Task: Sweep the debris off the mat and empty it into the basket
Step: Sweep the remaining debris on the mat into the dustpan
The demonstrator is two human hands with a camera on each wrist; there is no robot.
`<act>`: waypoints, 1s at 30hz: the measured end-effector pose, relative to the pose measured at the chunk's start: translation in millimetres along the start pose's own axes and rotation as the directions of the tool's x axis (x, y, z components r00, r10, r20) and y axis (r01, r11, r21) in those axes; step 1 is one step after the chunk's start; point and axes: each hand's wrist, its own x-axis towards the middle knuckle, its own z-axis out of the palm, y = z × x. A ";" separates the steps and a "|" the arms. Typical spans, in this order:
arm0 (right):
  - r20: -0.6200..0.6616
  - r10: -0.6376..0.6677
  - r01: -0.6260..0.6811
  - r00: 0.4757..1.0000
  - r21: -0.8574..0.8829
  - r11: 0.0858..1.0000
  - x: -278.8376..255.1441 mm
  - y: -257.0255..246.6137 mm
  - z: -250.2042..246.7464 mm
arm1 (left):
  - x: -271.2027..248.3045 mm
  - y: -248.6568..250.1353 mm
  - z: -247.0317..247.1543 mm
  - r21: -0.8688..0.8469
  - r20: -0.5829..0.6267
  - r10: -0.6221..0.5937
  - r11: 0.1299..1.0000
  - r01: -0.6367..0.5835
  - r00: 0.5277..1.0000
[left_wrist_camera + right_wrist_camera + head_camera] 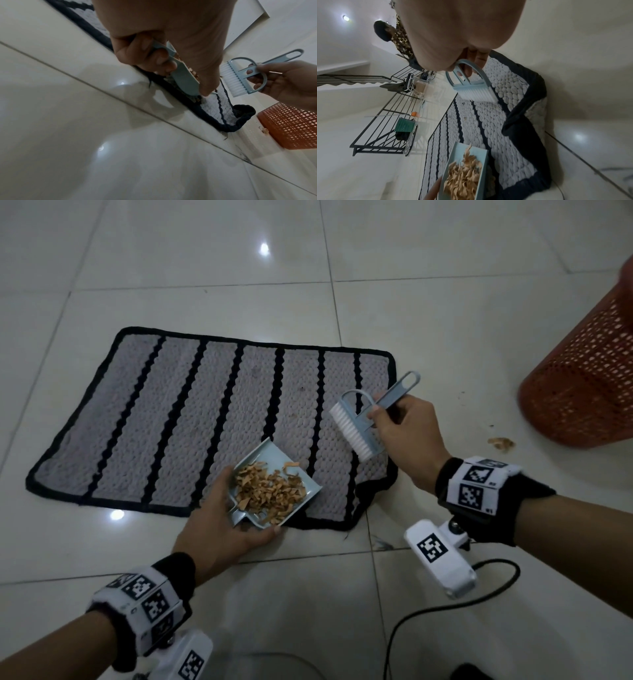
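Note:
A grey mat [178, 412] with black stripes and a black border lies on the tiled floor. My left hand [222, 522] grips a pale blue dustpan [306, 491] heaped with brown debris [270, 494], held just above the mat's near edge. The dustpan [184, 79] and its debris [464, 178] also show in both wrist views. To the right, above the mat, my right hand [404, 433] holds a pale blue brush [356, 429] by its handle, white bristles pointing down-left. An orange mesh basket [589, 378] stands on the floor at the right.
A small patch of brown debris [500, 443] lies on the floor beside the basket. The mat's near right corner [373, 487] is folded over. A black cable [445, 611] runs across the floor near my right wrist. A black railing [385, 121] and a green crate [405, 125] stand far off.

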 end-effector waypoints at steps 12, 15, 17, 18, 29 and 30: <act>-0.078 -0.203 0.181 0.976 -0.227 0.957 -18.3 -13.6 -51.0 | -8.4 40.2 -7.0 -0.026 0.094 0.083 0.996 -0.081 0.992; -0.208 -0.269 0.187 0.940 -0.346 0.920 -22.8 1.9 -96.4 | 10.6 73.5 5.0 0.052 0.171 0.165 0.983 -0.176 0.971; -0.302 -0.281 0.132 0.911 -0.432 0.892 -26.1 21.0 -130.4 | 26.2 96.6 19.4 0.158 0.241 0.184 0.961 -0.226 0.953; -0.347 -0.263 0.077 0.900 -0.466 0.881 -28.6 31.7 -147.2 | 34.4 109.1 28.5 0.176 0.272 0.200 0.951 -0.253 0.941; -0.473 -0.072 -0.183 0.878 -0.471 0.863 -27.2 111.4 -214.1 | 121.9 192.1 139.8 0.450 0.563 0.175 0.755 -0.477 0.808; -0.466 -0.086 -0.164 0.880 -0.469 0.868 -23.7 112.7 -211.5 | 127.4 194.5 147.9 0.468 0.571 0.160 0.742 -0.480 0.805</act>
